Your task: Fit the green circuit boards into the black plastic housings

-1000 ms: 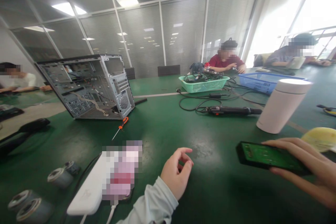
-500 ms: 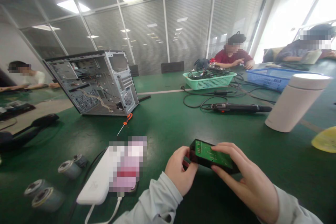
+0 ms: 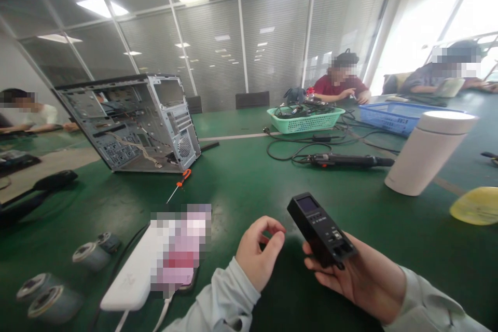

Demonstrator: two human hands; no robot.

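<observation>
My right hand [image 3: 356, 277] holds a small black device [image 3: 321, 231] with a little screen and buttons, tilted up above the green table [image 3: 249, 181]. My left hand [image 3: 259, 254] rests on the table just left of it, fingers curled in a loose pinch with nothing visible in them. A white power bank [image 3: 134, 275] with a cable lies left of my left hand, partly under a blurred patch.
An open computer case [image 3: 132, 122] lies at the back left, an orange-handled screwdriver [image 3: 179, 184] before it. A white cylinder [image 3: 426, 153], black electric screwdriver [image 3: 346, 161], green basket [image 3: 305, 119], blue basket [image 3: 397, 116] and grey sockets [image 3: 54, 298] stand around. Several people sit at the table's far sides.
My right hand brought the black device in from the right, met my left hand, then turned it screen-up and drew slightly right. My left hand let go and stays curled.
</observation>
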